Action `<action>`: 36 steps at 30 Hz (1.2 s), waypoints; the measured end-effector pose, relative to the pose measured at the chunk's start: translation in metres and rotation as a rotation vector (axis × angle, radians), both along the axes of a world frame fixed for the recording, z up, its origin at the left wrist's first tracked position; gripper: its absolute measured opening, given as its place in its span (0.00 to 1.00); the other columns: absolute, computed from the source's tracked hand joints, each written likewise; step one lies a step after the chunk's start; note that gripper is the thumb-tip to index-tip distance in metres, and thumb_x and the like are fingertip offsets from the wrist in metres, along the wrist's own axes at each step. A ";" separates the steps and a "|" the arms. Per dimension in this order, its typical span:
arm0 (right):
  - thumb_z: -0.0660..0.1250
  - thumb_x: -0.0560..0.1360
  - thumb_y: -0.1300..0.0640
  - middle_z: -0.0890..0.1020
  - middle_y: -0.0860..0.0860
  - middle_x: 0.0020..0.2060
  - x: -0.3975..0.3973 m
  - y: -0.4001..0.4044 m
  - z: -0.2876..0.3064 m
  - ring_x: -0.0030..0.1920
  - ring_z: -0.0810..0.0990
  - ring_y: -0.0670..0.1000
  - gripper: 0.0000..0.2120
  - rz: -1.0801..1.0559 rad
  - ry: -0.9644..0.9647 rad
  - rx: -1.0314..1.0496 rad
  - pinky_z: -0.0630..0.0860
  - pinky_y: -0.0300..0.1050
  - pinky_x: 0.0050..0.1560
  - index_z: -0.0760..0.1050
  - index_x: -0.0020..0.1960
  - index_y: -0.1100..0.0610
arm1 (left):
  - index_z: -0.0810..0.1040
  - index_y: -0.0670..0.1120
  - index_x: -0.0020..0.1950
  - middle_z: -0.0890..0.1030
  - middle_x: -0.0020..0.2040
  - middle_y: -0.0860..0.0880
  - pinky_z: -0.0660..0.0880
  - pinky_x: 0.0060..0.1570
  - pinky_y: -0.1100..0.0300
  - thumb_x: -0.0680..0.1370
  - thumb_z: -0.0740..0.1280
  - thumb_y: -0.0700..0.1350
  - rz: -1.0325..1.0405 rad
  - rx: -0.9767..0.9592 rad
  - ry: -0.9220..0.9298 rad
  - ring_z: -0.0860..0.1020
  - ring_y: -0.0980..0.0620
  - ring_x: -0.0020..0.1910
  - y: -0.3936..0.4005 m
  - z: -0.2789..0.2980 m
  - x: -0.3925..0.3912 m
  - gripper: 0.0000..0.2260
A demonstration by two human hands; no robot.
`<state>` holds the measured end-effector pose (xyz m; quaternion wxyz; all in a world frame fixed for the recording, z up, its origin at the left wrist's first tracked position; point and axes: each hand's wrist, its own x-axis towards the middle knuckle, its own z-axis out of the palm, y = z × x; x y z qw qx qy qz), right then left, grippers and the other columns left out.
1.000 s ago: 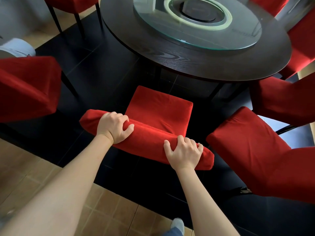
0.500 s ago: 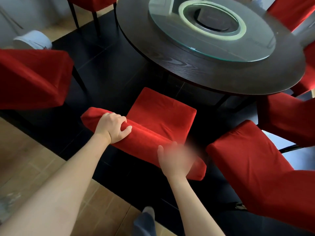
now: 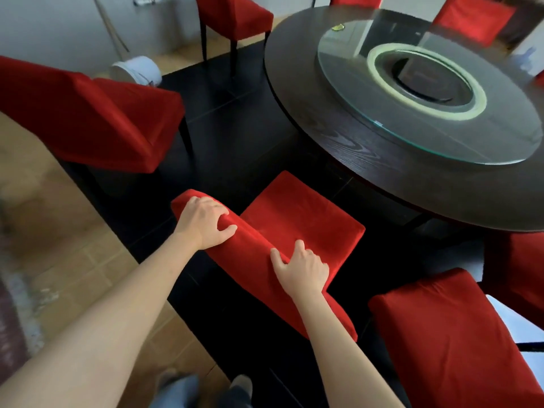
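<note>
- The round table (image 3: 382, 172) is the big thing you're working against. Its dark rim hangs right over where the seat's far edge points, so aim the chair square at it, not at an angle.
- The dark floor (image 3: 235, 128) carries everything. The chair (image 3: 300, 219) stands on it close to its near edge, where the tan tiles start, with the seat's front just short of the table rim.
- There's a neighbour chair (image 3: 441, 343) just beside it on your right and another chair (image 3: 88, 119) well apart on your left. I'd say the right side is where you'll clip something, so slide straight and watch that gap.
- Your left hand (image 3: 203, 223) is on the left end of the backrest top, fingers (image 3: 216, 209) curled over the padded edge and thumb hooked on the seat side. That's a solid wrap.
- Your right hand (image 3: 300, 267) sits nearer the middle than the right end, fingers bent over the top and thumb (image 3: 278, 257) spread out sideways. It's gripping fabric and rail together.
- My guess: shift that right hand further out so the push is even, then lift slightly so the legs don't drag.
</note>
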<state>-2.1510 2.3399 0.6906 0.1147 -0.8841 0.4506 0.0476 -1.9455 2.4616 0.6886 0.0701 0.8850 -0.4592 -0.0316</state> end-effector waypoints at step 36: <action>0.50 0.76 0.31 0.78 0.55 0.59 0.615 0.104 0.040 0.59 0.76 0.57 0.37 0.571 -0.115 0.050 0.69 0.55 0.59 0.56 0.75 0.55 | 0.76 0.51 0.65 0.79 0.62 0.50 0.64 0.66 0.48 0.74 0.63 0.65 0.777 0.059 0.037 0.75 0.47 0.62 0.234 0.055 0.491 0.25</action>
